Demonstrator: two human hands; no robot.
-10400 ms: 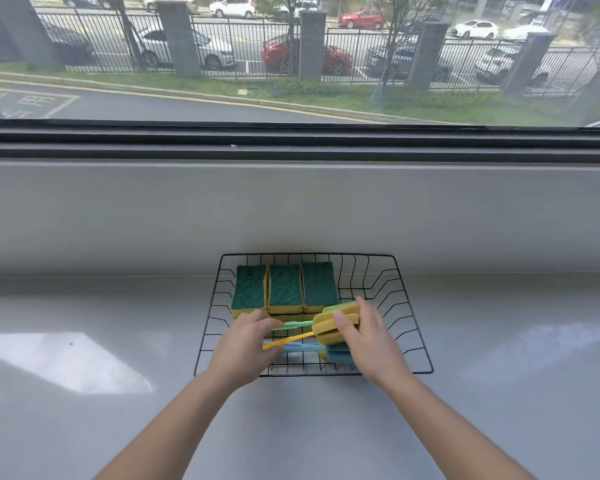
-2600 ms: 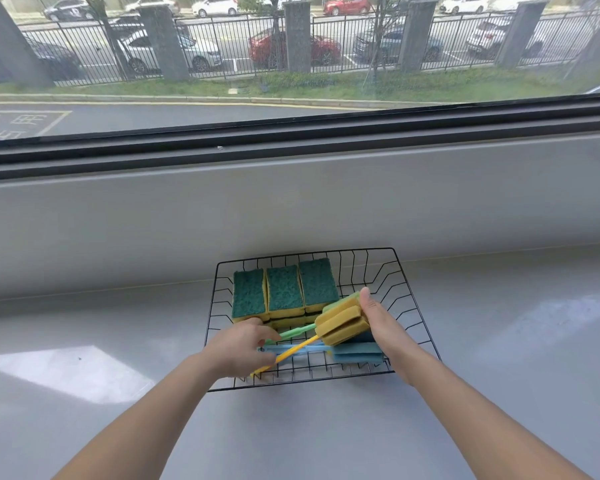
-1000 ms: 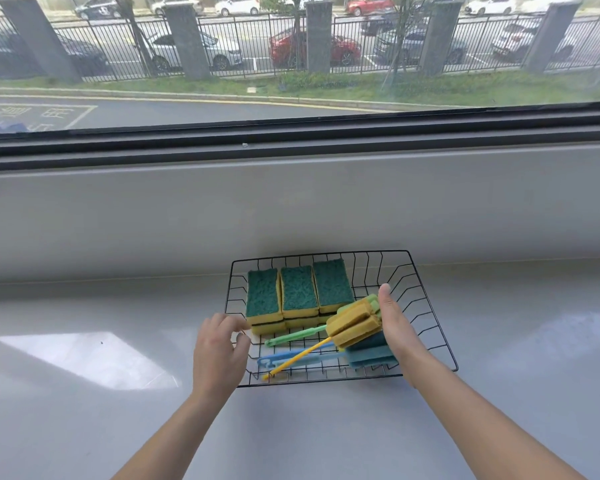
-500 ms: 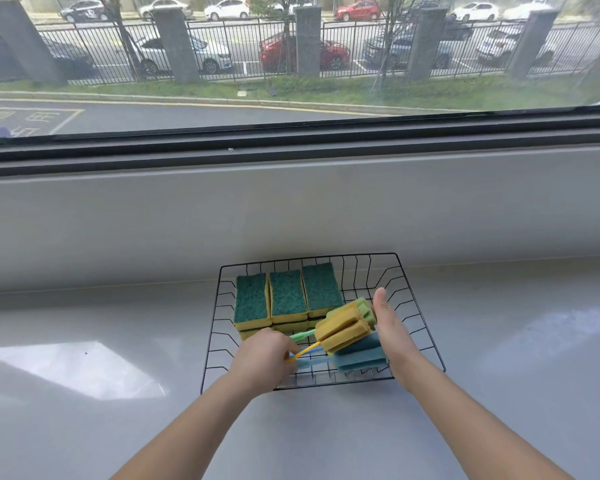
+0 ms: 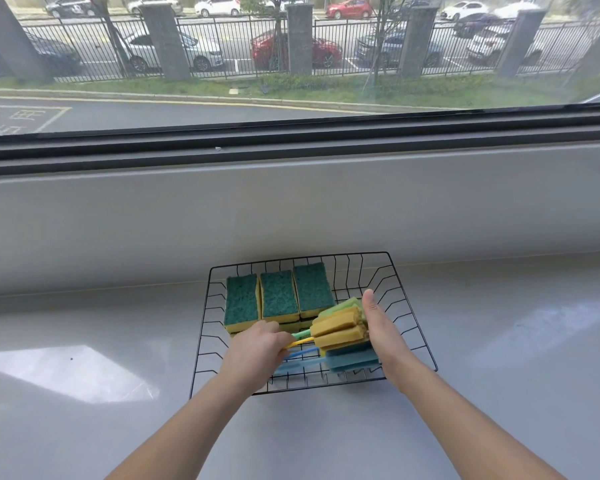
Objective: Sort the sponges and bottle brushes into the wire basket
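**Brushes being squared up in basket**

Working on grey bench (image 5: 84, 323); found basket (image 5: 201, 332) standing on it near the back wall. Noted three sponges (image 5: 278, 296) in a row, green side up, along basket's far-left part. Logged left hand (image 5: 253, 355) with fingers curled round the near ends of the handles (image 5: 300, 342): green, yellow, blue. Followed these rightward to the heads (image 5: 340, 329) of the brushes, yellow and green stacked over blue, lying inside basket toward its near-right corner. Logged right hand (image 5: 381, 334) wide and flat, fingers straight, palm against the head ends, gripping nothing.

Judged step: aligning the brush bundle, with sorting near done, since everything in view already sits inside basket. Next, probably: press heads level, lay handles parallel beside sponges, release slowly. Watch for stack toppling and for handle tips snagging in the wires.
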